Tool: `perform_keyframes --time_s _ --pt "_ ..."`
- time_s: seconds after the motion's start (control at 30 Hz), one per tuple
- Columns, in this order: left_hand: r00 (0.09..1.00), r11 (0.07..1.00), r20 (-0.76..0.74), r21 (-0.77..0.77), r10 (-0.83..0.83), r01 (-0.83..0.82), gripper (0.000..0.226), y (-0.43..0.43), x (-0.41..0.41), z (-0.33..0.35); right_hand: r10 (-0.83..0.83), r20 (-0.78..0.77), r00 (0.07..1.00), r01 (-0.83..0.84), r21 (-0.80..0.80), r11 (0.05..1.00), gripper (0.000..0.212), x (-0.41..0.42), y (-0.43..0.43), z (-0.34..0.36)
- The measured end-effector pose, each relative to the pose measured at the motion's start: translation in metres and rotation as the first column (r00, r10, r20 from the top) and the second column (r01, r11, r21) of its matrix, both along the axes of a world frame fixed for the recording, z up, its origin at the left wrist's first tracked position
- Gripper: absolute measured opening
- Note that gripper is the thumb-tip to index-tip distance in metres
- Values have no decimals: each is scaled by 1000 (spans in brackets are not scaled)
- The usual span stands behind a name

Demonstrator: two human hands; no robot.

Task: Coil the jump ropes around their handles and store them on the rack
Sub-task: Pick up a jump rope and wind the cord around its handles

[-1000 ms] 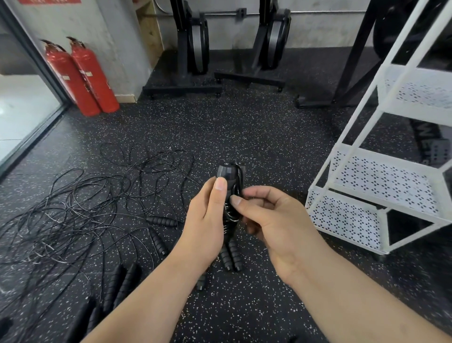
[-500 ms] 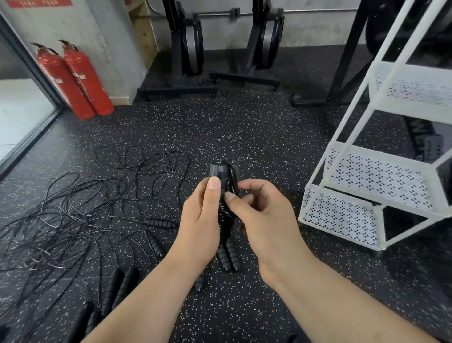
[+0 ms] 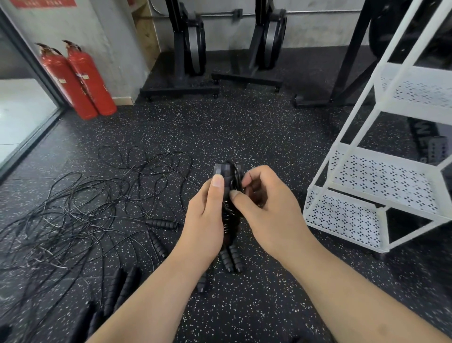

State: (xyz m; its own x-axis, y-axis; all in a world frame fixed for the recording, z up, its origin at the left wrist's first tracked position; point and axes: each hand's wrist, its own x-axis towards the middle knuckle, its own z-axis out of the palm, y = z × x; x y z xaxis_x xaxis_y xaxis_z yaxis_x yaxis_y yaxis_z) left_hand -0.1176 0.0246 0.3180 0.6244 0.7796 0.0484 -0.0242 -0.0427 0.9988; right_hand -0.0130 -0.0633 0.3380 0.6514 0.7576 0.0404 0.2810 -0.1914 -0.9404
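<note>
**Hands.** The left hand (image 3: 205,220) grips the jump rope (image 3: 223,176) from the left, fingers curled behind it and the thumb laid straight up its front. The right hand (image 3: 266,208) meets it from the right, fingers bent, and pinches the cord (image 3: 235,177) between thumb and forefinger against the handles.

**Held object.** The jump rope is black throughout and is held roughly upright, in front of the body and above the floor (image 3: 244,127). Its two handles lie side by side. Their blocky upper ends rise above the left thumb, and their ribbed lower ends (image 3: 231,259) project below the hands. Thin glossy cord is wound in close turns around the paired handles, with one loop arching over the top.

**Surroundings.** To the left, loose ropes (image 3: 73,208) lie in a tangle on the dark speckled floor, with several ribbed handles (image 3: 161,224) among them. To the right stands a white rack (image 3: 342,215) with perforated shelves. Two red fire extinguishers (image 3: 78,80) lean in the far left corner, and two black exercise machines (image 3: 193,44) stand by the far wall.

**Writing.** The extinguisher labels are too small to read. A red sign (image 3: 41,3) at the top left carries blurred pale characters. White letters on a dark mat (image 3: 423,132) behind the rack are cut off and cannot be read as a word.
</note>
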Motion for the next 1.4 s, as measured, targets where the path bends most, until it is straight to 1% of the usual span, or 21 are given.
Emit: perform_keyframes --time_s 0.07,0.23,0.33,0.43,0.57,0.7,0.83,1.03,1.13,1.27,1.4 --pt "1000 1000 -11 -6 -16 16 45 3 -1 0 -14 4 1000 14 16 1000 18 0 -1 -1" --pt "999 999 -39 39 9 -7 49 8 1 -3 -98 -113 989 108 83 991 20 -3 1 -4" --pt "998 996 -55 87 16 -11 50 8 3 -7 -104 -158 982 120 94 988 19 -1 2 -1" --pt "996 993 -84 122 2 9 48 7 1 -9 -96 -122 988 107 84 991 20 0 2 0" --pt "999 994 -47 104 -11 16 45 4 1 -8 -80 -95 992 89 90 992 22 -2 3 -1" --pt "1000 998 -10 61 2 -1 51 1 3 -8 -110 -86 990 119 110 987 22 -3 6 -3" --pt "999 995 -33 101 12 -9 47 -3 4 -9 -160 -75 984 168 121 978 22 -2 8 -4" --pt "999 991 -29 131 28 -24 46 -3 4 -7 -175 -125 977 190 116 975 38 -3 9 -6" --pt "998 990 -47 134 39 -32 49 -1 4 -11 -217 -46 975 221 120 968 28 -6 8 -6" --pt "997 991 -70 131 25 -16 45 -3 5 -13 -295 -96 951 307 146 941 27 -9 7 -6" --pt "996 982 -84 186 33 -17 46 -8 5 -14 -363 -99 926 375 165 912 25 -13 6 -6"
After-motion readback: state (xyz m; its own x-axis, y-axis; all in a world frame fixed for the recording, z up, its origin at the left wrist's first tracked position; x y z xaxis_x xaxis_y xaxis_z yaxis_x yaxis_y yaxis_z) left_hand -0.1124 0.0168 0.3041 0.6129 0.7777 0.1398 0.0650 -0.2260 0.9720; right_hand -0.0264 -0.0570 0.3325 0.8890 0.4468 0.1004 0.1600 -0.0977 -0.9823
